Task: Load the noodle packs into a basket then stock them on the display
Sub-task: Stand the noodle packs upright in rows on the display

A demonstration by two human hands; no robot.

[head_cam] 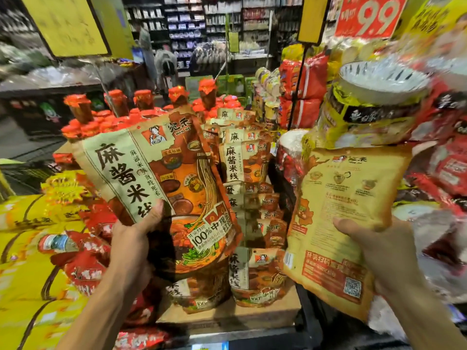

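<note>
Noodle packs are filling both our hands — we are holding one in each, raised in front of the display. Our left hand (134, 238) is gripping the lower left edge of the front-facing pack (161, 188), thumb lying across its printed face and the other fingers hidden behind it; the pack is leaning to the left, its top edge reaching up toward the red-capped jars (118, 107). Our right hand (379, 251) is gripping the back-facing pack (343, 223) along its right edge, thumb pressing on the yellow panel, the pack tilting with its lower corner hanging over the dark edge of the display.

Between the two held packs we are seeing the stocked packs (242, 162) — a column of the same product standing upright, row behind row, on the cardboard shelf (227, 314). Open room is lying at the front of that shelf, where bare cardboard is showing before the two lowest packs, and in the gap between our hands.

Crowding the left edge are yellow bags (27, 274) and red packets (83, 263); on the right, a wrapped bundle with a white bowl (379, 79) is sitting just above the right-hand pack, blurred. A red price sign (371, 13) is hanging overhead.
</note>
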